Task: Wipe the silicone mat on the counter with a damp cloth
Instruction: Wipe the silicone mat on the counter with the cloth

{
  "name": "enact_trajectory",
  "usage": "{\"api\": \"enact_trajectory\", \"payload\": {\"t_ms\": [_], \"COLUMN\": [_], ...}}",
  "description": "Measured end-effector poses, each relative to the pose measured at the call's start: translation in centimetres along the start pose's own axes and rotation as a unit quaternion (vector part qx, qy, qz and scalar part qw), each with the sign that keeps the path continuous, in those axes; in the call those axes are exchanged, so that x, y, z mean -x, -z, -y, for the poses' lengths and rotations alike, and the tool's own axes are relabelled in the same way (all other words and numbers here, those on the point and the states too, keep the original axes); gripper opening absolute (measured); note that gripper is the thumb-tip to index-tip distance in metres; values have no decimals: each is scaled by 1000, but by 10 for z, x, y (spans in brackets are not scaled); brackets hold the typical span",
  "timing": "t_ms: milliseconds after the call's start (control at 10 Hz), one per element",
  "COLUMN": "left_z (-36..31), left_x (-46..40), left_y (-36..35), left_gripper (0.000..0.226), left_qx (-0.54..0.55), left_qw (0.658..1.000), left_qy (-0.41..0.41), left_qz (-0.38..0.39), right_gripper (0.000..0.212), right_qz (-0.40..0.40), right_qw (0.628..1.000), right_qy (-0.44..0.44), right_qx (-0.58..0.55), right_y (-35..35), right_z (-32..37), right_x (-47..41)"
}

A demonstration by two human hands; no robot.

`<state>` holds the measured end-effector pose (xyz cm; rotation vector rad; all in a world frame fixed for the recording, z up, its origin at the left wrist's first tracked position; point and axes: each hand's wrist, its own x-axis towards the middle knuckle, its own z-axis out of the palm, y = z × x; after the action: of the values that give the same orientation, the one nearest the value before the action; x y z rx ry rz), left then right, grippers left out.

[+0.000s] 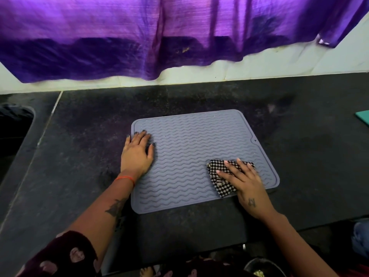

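A grey silicone mat [191,148] with wavy ridges lies flat on the dark counter [89,120]. My left hand [137,152] rests flat on the mat's left edge, fingers straight and spread. A folded black-and-white checked cloth [219,180] sits on the mat's near right corner. My right hand [243,180] presses down on the cloth with straight, spread fingers and covers most of its right half.
A purple curtain [159,37] hangs over the white tiled wall behind the counter. A sink opening [14,124] is at the far left. A teal object [362,116] pokes in at the right edge. The counter's front edge runs just below the mat.
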<state>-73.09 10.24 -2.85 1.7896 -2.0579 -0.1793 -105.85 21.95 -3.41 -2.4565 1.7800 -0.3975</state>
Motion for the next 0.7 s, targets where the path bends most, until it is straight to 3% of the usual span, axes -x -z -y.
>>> {"api": "enact_trajectory", "payload": {"t_ms": [200, 400, 500, 600, 700], "left_z": [0, 0, 0, -2, -1], "left_x": [1, 0, 0, 0, -1], "left_y": [0, 1, 1, 0, 0], "left_gripper": [57, 63, 70, 74, 76], "left_qx": [-3, -10, -5, 6, 10], "left_qw": [1000, 1000, 999, 999, 999], "left_qy": [3, -14, -30, -32, -26], "left_qz": [6, 11, 21, 28, 32], "right_gripper": [66, 59, 65, 65, 64], "right_qz": [-46, 12, 21, -37, -25], "right_qw": [996, 1000, 998, 995, 999], "right_qy": [11, -11, 17, 31, 12], "right_qx": [-74, 6, -48, -82, -30], "right_y": [20, -1, 8, 21, 17], "right_z": [-15, -17, -25, -34, -29], "right_x": [-25, -48, -55, -76, -96]}}
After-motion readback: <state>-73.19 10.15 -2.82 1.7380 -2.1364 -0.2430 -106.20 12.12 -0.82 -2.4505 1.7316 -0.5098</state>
